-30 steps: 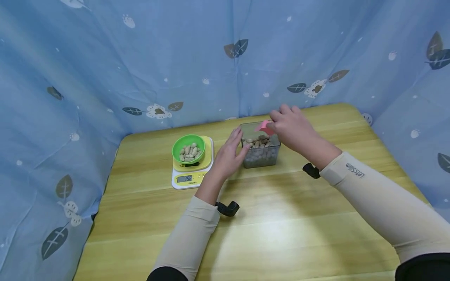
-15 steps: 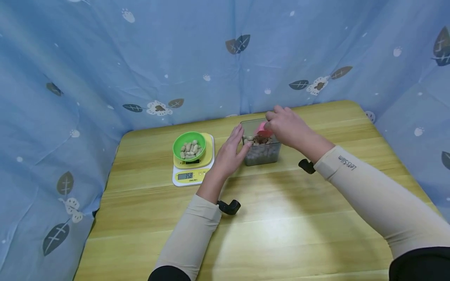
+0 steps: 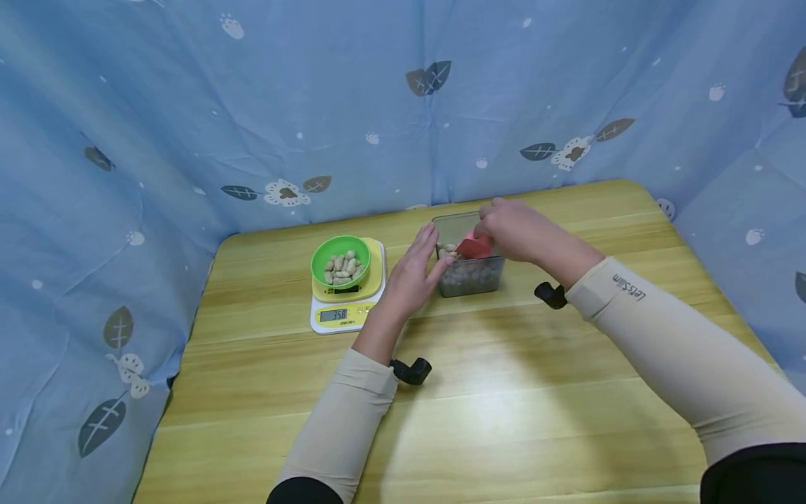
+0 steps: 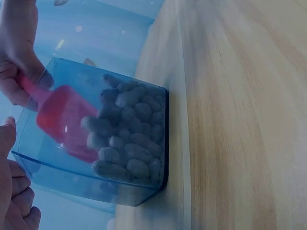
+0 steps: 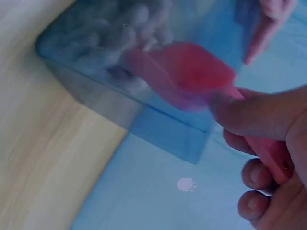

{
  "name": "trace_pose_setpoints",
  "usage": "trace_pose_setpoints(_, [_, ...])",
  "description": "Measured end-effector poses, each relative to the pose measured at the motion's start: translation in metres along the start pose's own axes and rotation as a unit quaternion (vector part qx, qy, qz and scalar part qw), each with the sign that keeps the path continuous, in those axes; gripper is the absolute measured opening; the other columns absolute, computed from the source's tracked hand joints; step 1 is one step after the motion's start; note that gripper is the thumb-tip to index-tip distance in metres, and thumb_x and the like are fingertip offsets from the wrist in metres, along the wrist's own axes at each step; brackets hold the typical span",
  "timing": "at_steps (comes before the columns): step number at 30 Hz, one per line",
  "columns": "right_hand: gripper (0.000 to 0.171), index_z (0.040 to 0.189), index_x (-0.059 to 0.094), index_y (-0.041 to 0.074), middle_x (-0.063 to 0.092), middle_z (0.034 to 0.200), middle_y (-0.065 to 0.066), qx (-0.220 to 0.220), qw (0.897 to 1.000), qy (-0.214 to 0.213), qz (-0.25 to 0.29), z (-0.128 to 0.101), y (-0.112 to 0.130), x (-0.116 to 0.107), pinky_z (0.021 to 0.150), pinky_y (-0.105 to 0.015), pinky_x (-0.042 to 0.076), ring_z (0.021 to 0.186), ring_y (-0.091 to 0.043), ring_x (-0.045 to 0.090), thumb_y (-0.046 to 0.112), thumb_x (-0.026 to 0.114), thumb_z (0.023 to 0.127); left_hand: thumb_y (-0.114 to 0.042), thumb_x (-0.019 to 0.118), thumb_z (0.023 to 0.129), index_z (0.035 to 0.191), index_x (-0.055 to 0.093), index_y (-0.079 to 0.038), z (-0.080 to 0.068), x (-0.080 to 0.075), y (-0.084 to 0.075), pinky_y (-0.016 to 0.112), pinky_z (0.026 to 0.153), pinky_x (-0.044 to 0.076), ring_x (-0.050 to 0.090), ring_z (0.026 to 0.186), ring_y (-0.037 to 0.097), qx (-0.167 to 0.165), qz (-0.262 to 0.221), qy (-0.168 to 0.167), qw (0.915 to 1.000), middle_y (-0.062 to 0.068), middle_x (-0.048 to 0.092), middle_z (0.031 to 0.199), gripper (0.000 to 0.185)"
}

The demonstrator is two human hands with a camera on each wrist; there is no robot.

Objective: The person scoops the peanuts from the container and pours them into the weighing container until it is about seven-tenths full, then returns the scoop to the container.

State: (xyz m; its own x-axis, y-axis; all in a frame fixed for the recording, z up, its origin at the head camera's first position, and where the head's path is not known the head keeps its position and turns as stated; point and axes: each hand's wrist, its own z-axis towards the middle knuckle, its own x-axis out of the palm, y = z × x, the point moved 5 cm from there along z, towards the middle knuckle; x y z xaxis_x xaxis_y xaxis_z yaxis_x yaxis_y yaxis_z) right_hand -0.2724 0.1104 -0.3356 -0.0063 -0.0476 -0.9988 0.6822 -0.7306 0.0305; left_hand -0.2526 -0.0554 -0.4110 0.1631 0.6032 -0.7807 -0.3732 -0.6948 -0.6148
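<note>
Gripping red scoop [image 3: 474,246] — right hand [image 3: 513,231] | left hand [image 3: 412,276] flat, fingers straight, against clear peanut box [image 3: 469,276]

Two bare hands, left hand [image 3: 409,276] and right hand [image 3: 519,231], in long beige sleeves [image 3: 667,350] over black cuffs; small black wrist cameras [image 3: 411,371].

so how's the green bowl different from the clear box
The green bowl is round, opaque and sits on the scale; the clear box is square, see-through and stands on the table. The bowl holds a few peanuts, the box far more, plus a red scoop. Both are open-topped.
</note>
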Motion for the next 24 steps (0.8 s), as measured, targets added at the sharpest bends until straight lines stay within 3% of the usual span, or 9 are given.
trace_pose_setpoints(2, [0.024,0.086,0.077,0.007,0.061,0.077,-0.007,0.006,0.999,0.011,0.029,0.000,-0.001,-0.002,0.065,-0.035,0.045,0.073,-0.024,0.052,-0.013,0.066,0.079,-0.056,0.037,0.101,0.158,0.020,-0.015,0.000,0.000,-0.001,0.038,0.123,0.021,0.007,0.152,0.010,0.003,0.006,0.000,1.0000,-0.011,0.005,0.166,0.073])
trace_pose_setpoints(5, [0.020,0.085,0.077,0.007,0.062,0.077,-0.008,0.005,0.999,-0.005,0.051,0.000,-0.002,-0.002,0.065,-0.036,0.048,0.072,-0.024,0.053,-0.011,0.069,0.079,-0.058,0.036,0.101,0.158,0.019,-0.016,0.000,0.001,-0.001,0.039,0.123,0.021,0.006,0.152,0.009,0.001,0.006,0.001,1.0000,-0.012,0.005,0.166,0.074])
trace_pose_setpoints(10, [0.009,0.083,0.075,0.006,0.062,0.074,-0.008,-0.011,0.999,-0.044,0.027,0.002,-0.002,0.011,0.064,-0.038,0.051,0.069,-0.026,0.056,-0.003,0.073,0.081,-0.061,0.035,0.099,0.158,0.019,-0.017,0.000,0.001,-0.001,0.038,0.123,0.021,0.006,0.152,0.008,-0.001,0.001,0.002,1.0000,-0.010,0.006,0.166,0.075])
trace_pose_setpoints(15, [0.012,0.082,0.076,0.009,0.062,0.073,-0.003,0.004,0.997,0.001,0.081,0.002,-0.009,0.017,0.067,-0.037,0.050,0.072,-0.022,0.055,-0.001,0.071,0.085,-0.058,0.036,0.101,0.158,0.021,-0.015,0.001,0.000,-0.002,0.036,0.124,0.019,0.006,0.152,0.008,0.001,0.008,0.000,1.0000,-0.006,0.009,0.166,0.073])
trace_pose_setpoints(19, [0.015,0.091,0.078,0.010,0.067,0.080,-0.002,0.013,0.991,0.038,0.129,0.004,-0.012,0.016,0.069,-0.037,0.051,0.075,-0.019,0.058,-0.001,0.068,0.087,-0.057,0.036,0.101,0.158,0.021,-0.015,0.001,0.000,-0.001,0.036,0.124,0.018,0.006,0.152,0.008,-0.003,0.012,-0.001,0.9999,-0.007,0.008,0.166,0.073])
trace_pose_setpoints(24, [0.011,0.086,0.073,0.009,0.065,0.077,-0.001,0.045,0.988,0.045,0.140,0.007,-0.014,0.021,0.067,-0.035,0.047,0.071,-0.019,0.054,0.004,0.064,0.091,-0.057,0.036,0.101,0.158,0.020,-0.015,0.000,0.001,-0.001,0.035,0.124,0.019,0.007,0.152,0.009,-0.003,0.012,-0.002,0.9999,-0.009,0.007,0.166,0.072])
